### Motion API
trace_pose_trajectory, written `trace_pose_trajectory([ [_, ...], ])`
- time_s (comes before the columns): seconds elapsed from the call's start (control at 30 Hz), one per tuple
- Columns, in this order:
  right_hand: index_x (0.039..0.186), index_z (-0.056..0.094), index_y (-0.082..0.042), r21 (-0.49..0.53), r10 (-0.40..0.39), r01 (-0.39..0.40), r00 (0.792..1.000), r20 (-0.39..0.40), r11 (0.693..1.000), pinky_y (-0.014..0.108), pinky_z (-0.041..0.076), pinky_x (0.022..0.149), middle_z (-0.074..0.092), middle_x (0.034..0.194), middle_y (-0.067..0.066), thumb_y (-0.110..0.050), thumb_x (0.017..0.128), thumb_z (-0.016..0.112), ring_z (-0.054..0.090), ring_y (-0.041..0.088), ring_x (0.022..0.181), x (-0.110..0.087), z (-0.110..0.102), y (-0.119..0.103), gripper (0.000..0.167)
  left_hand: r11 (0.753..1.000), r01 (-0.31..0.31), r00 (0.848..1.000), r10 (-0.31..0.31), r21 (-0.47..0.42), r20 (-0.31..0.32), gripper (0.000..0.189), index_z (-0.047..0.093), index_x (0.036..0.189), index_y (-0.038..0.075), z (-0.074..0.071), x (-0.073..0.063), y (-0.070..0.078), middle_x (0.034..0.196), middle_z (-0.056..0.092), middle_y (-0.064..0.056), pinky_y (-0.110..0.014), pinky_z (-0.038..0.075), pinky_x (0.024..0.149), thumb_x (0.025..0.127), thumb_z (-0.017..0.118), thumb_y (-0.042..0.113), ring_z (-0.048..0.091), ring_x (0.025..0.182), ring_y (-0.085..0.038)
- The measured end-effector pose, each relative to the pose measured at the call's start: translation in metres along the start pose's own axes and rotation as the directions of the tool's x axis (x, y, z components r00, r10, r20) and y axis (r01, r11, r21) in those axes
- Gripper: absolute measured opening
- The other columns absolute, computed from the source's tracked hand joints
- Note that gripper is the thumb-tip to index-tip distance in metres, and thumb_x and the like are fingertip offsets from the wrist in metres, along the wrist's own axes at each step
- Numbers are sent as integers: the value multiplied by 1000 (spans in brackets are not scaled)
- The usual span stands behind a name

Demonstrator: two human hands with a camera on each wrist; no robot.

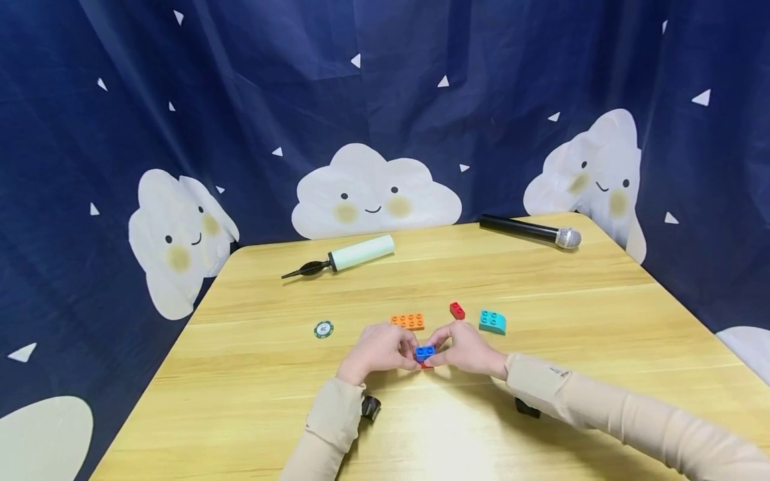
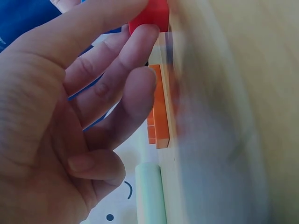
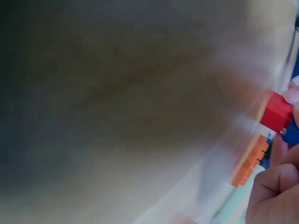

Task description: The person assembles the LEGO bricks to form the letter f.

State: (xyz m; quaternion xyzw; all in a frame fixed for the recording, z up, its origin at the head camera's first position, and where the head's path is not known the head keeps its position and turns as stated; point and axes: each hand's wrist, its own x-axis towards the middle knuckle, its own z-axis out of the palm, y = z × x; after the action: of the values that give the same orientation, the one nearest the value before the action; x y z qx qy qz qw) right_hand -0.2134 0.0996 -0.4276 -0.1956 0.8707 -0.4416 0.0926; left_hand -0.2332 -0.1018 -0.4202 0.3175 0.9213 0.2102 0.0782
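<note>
A small blue toy brick point(image 1: 425, 352) with studs on top sits over a red brick point(image 2: 152, 17), near the middle front of the table. From the left, my left hand point(image 1: 380, 349) pinches the red brick between thumb and fingertips. My right hand point(image 1: 470, 349) grips the blue brick from the right, thumb nearer me and index finger behind. In the right wrist view the red brick point(image 3: 276, 113) shows beside a bit of the blue brick point(image 3: 292, 134). Fingers hide where the two bricks meet, so how firmly they join cannot be seen.
Just behind my hands lie an orange brick point(image 1: 408, 322), a smaller red brick point(image 1: 457, 310) and a teal curved brick point(image 1: 492, 322). A round chip point(image 1: 323, 329) lies to the left. Farther back are a pale green hand pump point(image 1: 361, 253) and a black microphone point(image 1: 523, 229).
</note>
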Motion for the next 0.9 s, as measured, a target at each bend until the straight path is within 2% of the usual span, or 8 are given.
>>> trace_pose_trajectory([
  [0.23,84,74,-12,21,-21,21,1000,-12,1000,44,39,87,73,85,-4,-13,75,79,59,14,91,0,3,3,10,1000,4,1000,-3,-24,9,17,73,83,24,0,2,-2,69,66,19,-21,39,63,71,82,31,52,61,3],
  [0.67,81,76,-10,20,-57,56,997,42,998,38,40,84,73,84,-1,-12,73,81,58,14,88,5,2,-4,11,984,92,995,-86,-156,41,17,74,78,24,-4,-1,-6,67,69,16,-25,43,72,67,85,26,60,58,0],
  [0.9,82,77,-14,-30,-90,92,994,60,995,41,41,85,73,86,-3,-16,73,82,59,13,89,5,2,-5,10,987,82,996,-78,-136,38,21,76,83,21,-3,0,-6,67,70,15,-22,43,68,66,86,27,59,59,2],
])
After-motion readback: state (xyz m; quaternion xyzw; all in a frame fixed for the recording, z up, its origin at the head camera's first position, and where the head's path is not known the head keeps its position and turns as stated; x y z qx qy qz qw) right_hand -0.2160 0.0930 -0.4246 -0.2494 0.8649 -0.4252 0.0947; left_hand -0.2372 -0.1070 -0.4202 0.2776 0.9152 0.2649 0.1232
